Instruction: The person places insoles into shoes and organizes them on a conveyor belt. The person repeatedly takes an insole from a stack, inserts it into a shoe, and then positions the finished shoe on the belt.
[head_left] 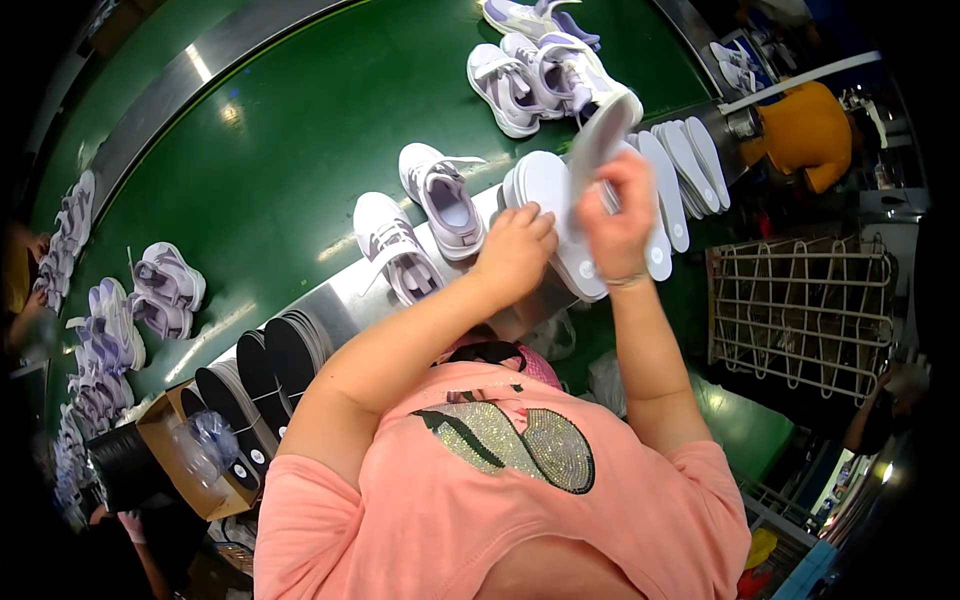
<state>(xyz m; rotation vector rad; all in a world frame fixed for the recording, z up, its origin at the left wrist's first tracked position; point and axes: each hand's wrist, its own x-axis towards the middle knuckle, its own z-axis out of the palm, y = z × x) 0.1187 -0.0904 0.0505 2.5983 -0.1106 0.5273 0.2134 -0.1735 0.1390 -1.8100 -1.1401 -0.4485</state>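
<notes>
My right hand (620,215) pinches a pale shoe insole (603,130), raised and smeared by motion, above a row of stacked white insoles. My left hand (515,255) is closed, with its fingers curled on the edge of the nearest stack of white insoles (545,185). More white insoles (692,165) stand in stacks to the right along the table's edge. Just left of my left hand sit two white and lilac sneakers, one (440,200) close to the stack and the other (395,250) nearer to me, laces loose.
Beyond the row is a green work surface (300,150) with sneakers (535,80) at the far side and more (110,330) at left. Bundled black insoles (265,375) and a cardboard box (165,450) stand at lower left. A wire rack (800,315) and a person in orange (808,130) are at right.
</notes>
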